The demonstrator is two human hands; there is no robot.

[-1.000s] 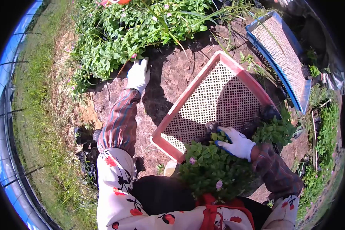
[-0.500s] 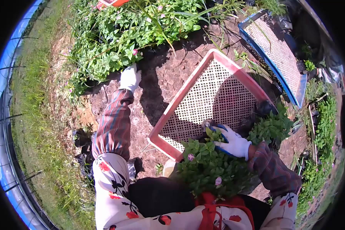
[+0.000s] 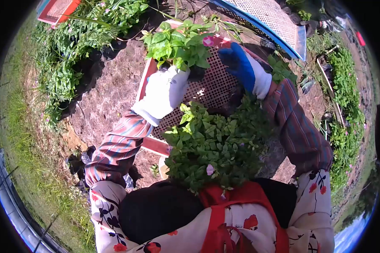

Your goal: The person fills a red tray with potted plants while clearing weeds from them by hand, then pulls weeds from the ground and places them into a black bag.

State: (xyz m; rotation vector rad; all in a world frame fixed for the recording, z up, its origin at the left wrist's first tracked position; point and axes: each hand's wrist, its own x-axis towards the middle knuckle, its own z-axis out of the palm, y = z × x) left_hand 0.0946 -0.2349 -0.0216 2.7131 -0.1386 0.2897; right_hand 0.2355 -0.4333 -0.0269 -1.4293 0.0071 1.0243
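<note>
A leafy plant with a pink flower [image 3: 177, 44] is held up over the tray by my left hand [image 3: 166, 90], its white-gloved fingers closed round the plant's base. My right hand [image 3: 247, 69], in a white and blue glove, is raised to the right of that plant with its fingers apart and nothing in them. Beneath both hands lies a red-rimmed tray [image 3: 156, 145] with a pale mesh bottom. More leafy plants [image 3: 215, 143] with pink flowers stand at the tray's near side, close to my body, and partly cover it.
A blue-rimmed mesh tray [image 3: 266, 29] lies at the upper right. An orange-red tray [image 3: 57, 12] shows at the upper left beside a bed of flowering plants [image 3: 59, 82]. Another green row [image 3: 346, 84] runs along the right, with a stick beside it.
My left hand has come from the plant bed to above the tray and now holds a plant. My right hand has left the near plants and moved up. The view has shifted.
</note>
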